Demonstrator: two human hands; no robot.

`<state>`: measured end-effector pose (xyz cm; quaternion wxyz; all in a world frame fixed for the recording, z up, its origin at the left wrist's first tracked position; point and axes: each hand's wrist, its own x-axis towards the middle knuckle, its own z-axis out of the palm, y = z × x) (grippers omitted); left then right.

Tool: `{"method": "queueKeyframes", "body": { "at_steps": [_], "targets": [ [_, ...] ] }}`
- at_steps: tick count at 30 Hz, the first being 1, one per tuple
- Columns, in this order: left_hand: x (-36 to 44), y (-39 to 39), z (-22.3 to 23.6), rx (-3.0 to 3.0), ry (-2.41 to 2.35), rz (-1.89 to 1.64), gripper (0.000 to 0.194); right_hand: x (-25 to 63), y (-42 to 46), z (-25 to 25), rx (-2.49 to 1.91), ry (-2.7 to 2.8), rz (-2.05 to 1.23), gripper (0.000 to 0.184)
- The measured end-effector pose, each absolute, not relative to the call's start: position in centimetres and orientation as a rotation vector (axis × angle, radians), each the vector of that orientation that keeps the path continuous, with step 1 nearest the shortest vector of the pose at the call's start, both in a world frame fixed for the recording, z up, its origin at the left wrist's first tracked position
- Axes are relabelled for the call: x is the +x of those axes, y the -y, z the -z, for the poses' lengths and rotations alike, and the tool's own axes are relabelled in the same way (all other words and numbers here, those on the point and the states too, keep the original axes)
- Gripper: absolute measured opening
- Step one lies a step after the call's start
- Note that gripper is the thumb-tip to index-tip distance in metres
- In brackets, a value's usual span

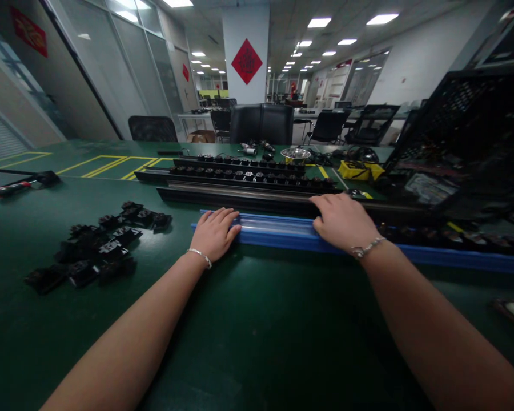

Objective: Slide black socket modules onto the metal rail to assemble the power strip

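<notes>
A long blue channel rail (278, 226) lies crosswise on the green table in front of me. Near its left end, my left hand (215, 233) grips it, the fingers laid across the top and the thumb at the front. My right hand (342, 220) holds the rail farther right, with bent fingers over the back and the thumb toward the front. Its fingertips are partly hidden. On the right, the rail runs on past my wrist, and small dark parts (471, 237) sit along it. Just behind lies a black rail (240, 196).
Several small black parts (111, 245) lie loose at left. Farther back are black rails holding rows of parts (248, 174), a metal bowl (295, 154) and a yellow bin (360, 170). A dark perforated panel (466, 131) rises at right. A red-handled tool (8, 188) lies far left.
</notes>
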<state>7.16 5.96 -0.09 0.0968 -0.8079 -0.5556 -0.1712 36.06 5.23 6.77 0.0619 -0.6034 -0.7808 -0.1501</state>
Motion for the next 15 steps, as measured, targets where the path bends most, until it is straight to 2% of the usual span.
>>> {"method": "queueKeyframes", "body": {
  "at_steps": [2, 6, 15],
  "targets": [
    [7.1, -6.0, 0.1, -2.388, 1.640, 0.517, 0.046, 37.5, -5.4, -7.4, -2.016, 2.369, 0.431, 0.049],
    [7.1, -6.2, 0.3, -2.382, 1.623, 0.534, 0.046, 39.0, -5.6, -7.7, -2.155, 2.588, 0.093, 0.053],
    [7.1, -6.3, 0.3, -2.377, 1.618, 0.523, 0.047, 38.0, -5.7, -7.8, -2.006, 2.676, 0.135, 0.034]
  ]
}}
